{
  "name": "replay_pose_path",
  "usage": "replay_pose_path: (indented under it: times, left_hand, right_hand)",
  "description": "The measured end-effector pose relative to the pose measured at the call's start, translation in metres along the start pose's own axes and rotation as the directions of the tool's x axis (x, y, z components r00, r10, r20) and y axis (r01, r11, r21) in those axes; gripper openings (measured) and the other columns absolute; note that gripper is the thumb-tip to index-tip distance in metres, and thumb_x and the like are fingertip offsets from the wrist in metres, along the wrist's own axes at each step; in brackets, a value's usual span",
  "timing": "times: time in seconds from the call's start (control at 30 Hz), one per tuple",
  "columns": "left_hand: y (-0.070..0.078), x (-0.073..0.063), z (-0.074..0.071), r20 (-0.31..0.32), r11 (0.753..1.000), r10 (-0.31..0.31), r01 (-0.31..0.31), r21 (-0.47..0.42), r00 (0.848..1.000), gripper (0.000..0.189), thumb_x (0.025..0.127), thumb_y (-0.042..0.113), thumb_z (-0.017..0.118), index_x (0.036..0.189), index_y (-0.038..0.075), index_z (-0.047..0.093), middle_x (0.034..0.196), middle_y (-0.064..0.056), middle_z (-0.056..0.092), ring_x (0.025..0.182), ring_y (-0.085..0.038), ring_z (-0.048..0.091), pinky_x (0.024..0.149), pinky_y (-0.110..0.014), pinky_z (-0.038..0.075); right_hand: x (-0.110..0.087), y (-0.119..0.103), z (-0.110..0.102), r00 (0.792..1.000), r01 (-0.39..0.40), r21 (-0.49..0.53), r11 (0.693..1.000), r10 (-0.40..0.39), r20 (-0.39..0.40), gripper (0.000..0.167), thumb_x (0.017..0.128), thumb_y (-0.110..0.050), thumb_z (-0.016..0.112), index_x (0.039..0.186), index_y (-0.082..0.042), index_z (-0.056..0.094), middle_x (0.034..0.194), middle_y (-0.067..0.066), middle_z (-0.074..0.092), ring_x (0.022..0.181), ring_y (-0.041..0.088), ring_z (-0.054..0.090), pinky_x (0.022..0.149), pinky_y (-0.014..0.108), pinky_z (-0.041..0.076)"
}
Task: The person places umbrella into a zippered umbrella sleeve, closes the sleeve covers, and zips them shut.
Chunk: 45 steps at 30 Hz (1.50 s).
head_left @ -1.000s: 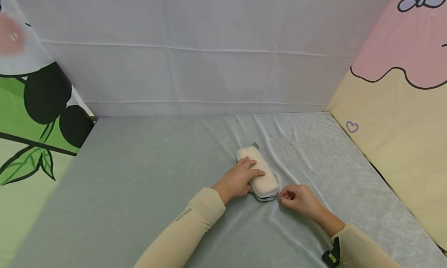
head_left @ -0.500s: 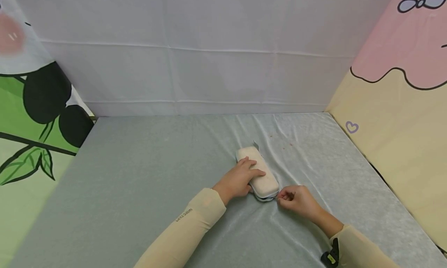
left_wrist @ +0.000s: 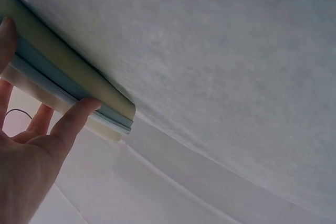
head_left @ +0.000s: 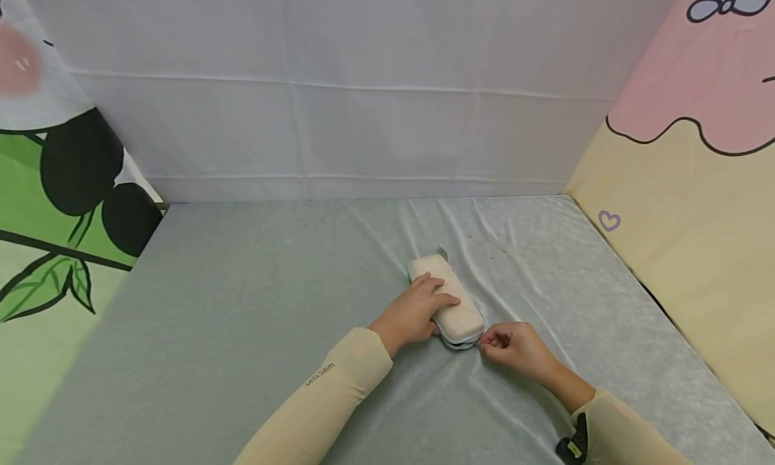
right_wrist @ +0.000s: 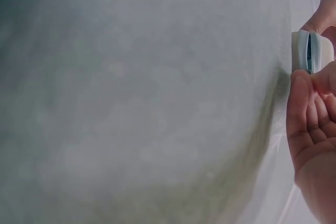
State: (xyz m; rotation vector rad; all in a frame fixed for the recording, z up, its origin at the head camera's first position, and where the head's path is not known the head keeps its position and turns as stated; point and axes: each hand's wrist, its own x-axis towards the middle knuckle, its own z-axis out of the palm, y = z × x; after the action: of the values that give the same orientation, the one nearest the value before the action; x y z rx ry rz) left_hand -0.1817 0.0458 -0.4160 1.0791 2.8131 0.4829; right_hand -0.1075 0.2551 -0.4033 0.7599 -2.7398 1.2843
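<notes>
A cream zippered pencil case [head_left: 465, 320] lies slanted on the cloth-covered table, a blue-grey zipper band running around its side. My left hand [head_left: 414, 311] holds it from the left, fingers spread over the top. In the left wrist view, fingers of this hand press the zipper band [left_wrist: 52, 74] along the case's long side. At the near right corner of the case, my right hand [head_left: 514, 347] pinches the zipper pull between thumb and forefinger, its other fingers curled. The pull itself is mostly hidden by the fingertips. In the right wrist view, a dark gap [right_wrist: 309, 51] shows in the zipper at that end.
A small grey tab [head_left: 444, 252] sticks out at the far end of the case. Grey, wrinkled cloth [head_left: 272, 283] covers the table. A pale curtain [head_left: 375, 128] stands behind it, with printed cloths at both sides. The right wrist carries a black device [head_left: 572, 445].
My right hand has shifted very slightly left along the near end of the case. The left hand and the case stay in place.
</notes>
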Motion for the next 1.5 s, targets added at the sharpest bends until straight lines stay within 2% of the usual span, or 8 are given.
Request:
replay_pose_path:
  times: [0.4, 0.7, 0.97, 1.5]
  left_hand:
    - [0.002, 0.002, 0.000, -0.007, 1.000, -0.012, 0.012, 0.009, 1.000, 0.054, 0.080, 0.011, 0.074, 0.129, 0.026, 0.056, 0.140, -0.009, 0.039, 0.135, -0.028, 0.024, 0.107, -0.033, 0.023]
    - [0.004, 0.004, 0.000, -0.024, 1.000, 0.001, 0.000, 0.028, 1.000, 0.054, 0.079, 0.010, 0.074, 0.128, 0.024, 0.057, 0.137, -0.009, 0.042, 0.133, -0.026, 0.028, 0.109, -0.032, 0.019]
    - [0.007, 0.003, 0.000, -0.035, 1.000, -0.024, 0.024, 0.019, 0.999, 0.054, 0.078, 0.011, 0.075, 0.127, 0.024, 0.058, 0.136, -0.010, 0.042, 0.133, -0.028, 0.028, 0.106, -0.032, 0.026]
    - [0.010, 0.004, 0.003, -0.060, 0.999, -0.003, 0.006, 0.050, 0.998, 0.054, 0.076, 0.011, 0.076, 0.126, 0.022, 0.059, 0.134, -0.010, 0.044, 0.131, -0.026, 0.032, 0.109, -0.031, 0.016]
  right_hand:
    - [0.001, 0.003, 0.001, 1.000, 0.003, 0.020, 1.000, -0.003, 0.010, 0.010, 0.074, 0.015, 0.064, 0.073, 0.005, 0.067, 0.064, 0.005, 0.062, 0.058, 0.001, 0.053, 0.049, 0.020, 0.046]
    - [0.000, 0.005, 0.000, 0.999, -0.028, 0.060, 0.998, 0.027, 0.022, 0.009, 0.076, 0.014, 0.063, 0.073, 0.006, 0.066, 0.061, 0.003, 0.061, 0.056, 0.002, 0.053, 0.048, 0.021, 0.046]
    - [0.000, 0.006, 0.000, 0.999, -0.024, 0.079, 0.997, 0.022, 0.027, 0.008, 0.077, 0.014, 0.063, 0.074, 0.006, 0.066, 0.061, 0.005, 0.061, 0.056, 0.002, 0.054, 0.048, 0.021, 0.046]
    - [-0.002, 0.006, 0.001, 0.998, -0.042, 0.101, 0.994, 0.038, 0.044, 0.007, 0.077, 0.013, 0.063, 0.075, 0.007, 0.067, 0.062, 0.006, 0.062, 0.056, 0.003, 0.055, 0.048, 0.023, 0.047]
